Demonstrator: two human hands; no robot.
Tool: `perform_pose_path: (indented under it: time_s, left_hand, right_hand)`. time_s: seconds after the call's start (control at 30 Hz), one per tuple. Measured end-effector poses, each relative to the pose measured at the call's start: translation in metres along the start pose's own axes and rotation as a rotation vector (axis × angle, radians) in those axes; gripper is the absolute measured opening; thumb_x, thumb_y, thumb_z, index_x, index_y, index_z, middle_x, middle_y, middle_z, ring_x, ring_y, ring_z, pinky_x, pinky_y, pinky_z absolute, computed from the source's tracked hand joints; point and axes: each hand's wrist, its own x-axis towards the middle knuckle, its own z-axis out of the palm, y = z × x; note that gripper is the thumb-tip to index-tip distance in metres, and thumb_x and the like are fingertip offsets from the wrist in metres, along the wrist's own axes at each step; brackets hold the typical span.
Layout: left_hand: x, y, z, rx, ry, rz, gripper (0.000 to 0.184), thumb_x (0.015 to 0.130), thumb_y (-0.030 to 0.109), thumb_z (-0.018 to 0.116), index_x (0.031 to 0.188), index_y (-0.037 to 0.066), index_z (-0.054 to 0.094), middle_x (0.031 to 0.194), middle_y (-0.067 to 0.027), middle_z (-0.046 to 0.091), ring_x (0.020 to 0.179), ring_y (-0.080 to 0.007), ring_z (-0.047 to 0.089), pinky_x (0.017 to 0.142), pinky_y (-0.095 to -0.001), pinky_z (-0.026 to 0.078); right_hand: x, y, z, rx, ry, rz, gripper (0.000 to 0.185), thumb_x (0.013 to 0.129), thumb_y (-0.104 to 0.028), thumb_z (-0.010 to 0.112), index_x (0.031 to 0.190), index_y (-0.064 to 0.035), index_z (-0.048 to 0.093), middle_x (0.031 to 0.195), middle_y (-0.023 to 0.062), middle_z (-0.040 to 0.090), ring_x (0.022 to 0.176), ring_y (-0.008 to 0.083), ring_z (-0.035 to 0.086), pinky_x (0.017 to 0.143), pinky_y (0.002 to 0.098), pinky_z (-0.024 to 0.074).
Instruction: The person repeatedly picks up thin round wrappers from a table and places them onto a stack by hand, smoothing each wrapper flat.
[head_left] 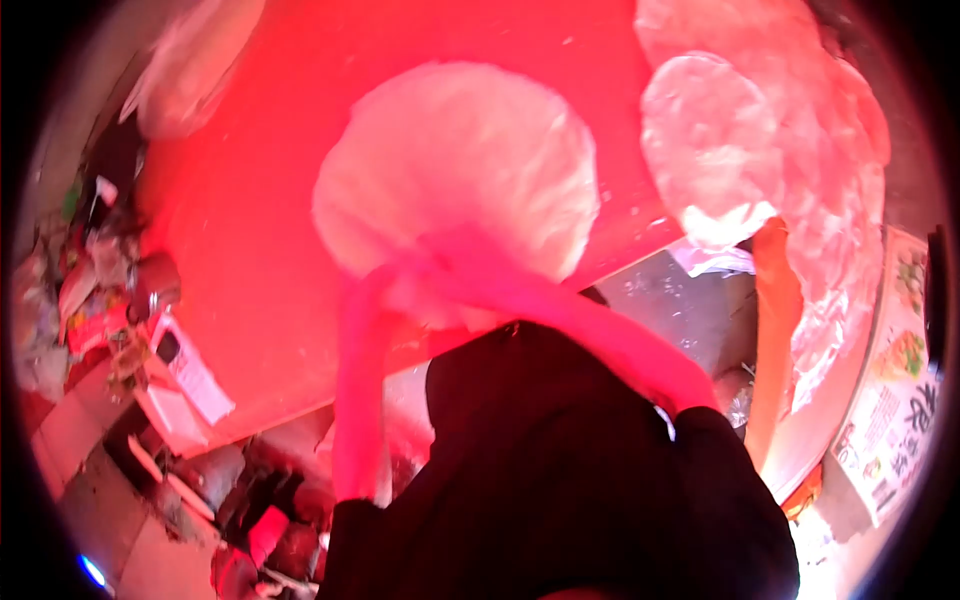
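A large, round, pale, thin sheet (470, 160) lies on a red tabletop (260, 210). Both forearms reach from dark sleeves to the near edge of this sheet. My left hand (375, 285) is at its lower left edge, blurred, and its fingers cannot be made out. Close beside it, my right hand (450, 262) overlaps the lower middle of the sheet, also smeared by motion. Whether either hand grips the sheet is too blurred to tell.
At the right, a smaller round sheet (710, 140) rests on a crinkled, shiny covering (830, 180). A printed sign (890, 370) stands at the far right. Assorted items and a white box (195, 375) are at the left. A pale bundle (195, 70) is at the upper left.
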Motion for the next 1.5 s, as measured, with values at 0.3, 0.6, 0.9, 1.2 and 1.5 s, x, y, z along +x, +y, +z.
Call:
perform_pose_path:
  time_s: [0.3,0.6,0.9,1.2,1.5]
  left_hand:
    - [-0.005,0.018,-0.024,-0.064,-0.191,0.042,0.039,0.092,0.01,0.071,0.128,-0.001,0.06,0.111,-0.0109,0.068,0.1,-0.0229,0.067,0.08,-0.0376,0.06]
    - [-0.021,0.016,-0.028,-0.104,-0.255,0.099,0.039,0.092,0.009,0.07,0.128,-0.001,0.061,0.111,-0.011,0.068,0.101,-0.0231,0.067,0.081,-0.0377,0.06]
    - [-0.013,0.01,-0.014,-0.13,-0.218,0.098,0.038,0.092,0.009,0.07,0.128,-0.001,0.061,0.112,-0.0111,0.068,0.101,-0.0233,0.067,0.081,-0.0378,0.06]
    - [0.005,0.013,-0.001,-0.028,0.083,0.083,0.038,0.091,0.008,0.07,0.127,-0.001,0.061,0.112,-0.0113,0.068,0.102,-0.0234,0.067,0.081,-0.0379,0.06]
    - [-0.002,0.012,-0.01,-0.042,0.106,0.092,0.038,0.091,0.007,0.07,0.127,-0.001,0.061,0.112,-0.0114,0.068,0.102,-0.0236,0.067,0.082,-0.038,0.06]
  right_hand:
    - [-0.005,-0.042,-0.052,-0.096,0.151,-0.096,0.034,0.09,-0.017,0.075,0.118,0.001,0.07,0.106,0.0077,0.072,0.095,0.0175,0.067,0.085,0.032,0.0542]
    - [0.003,-0.068,-0.062,-0.152,0.184,-0.16,0.033,0.09,-0.016,0.074,0.119,0.0007,0.069,0.106,0.0086,0.072,0.096,0.0185,0.068,0.085,0.0329,0.0548]
    - [0.015,-0.058,-0.057,-0.17,0.15,-0.134,0.033,0.09,-0.016,0.074,0.119,0.0005,0.069,0.107,0.0094,0.071,0.097,0.0196,0.068,0.084,0.0338,0.0555]
    - [0.032,0.02,0.056,-0.023,-0.108,-0.017,0.033,0.091,-0.015,0.074,0.119,0.0002,0.069,0.107,0.0103,0.071,0.098,0.0207,0.068,0.084,0.0347,0.0561]
    - [0.03,0.018,0.094,0.135,-0.014,-0.333,0.028,0.091,-0.014,0.072,0.115,0.0012,0.068,0.107,0.0127,0.07,0.097,0.0229,0.069,0.082,0.0364,0.0571]
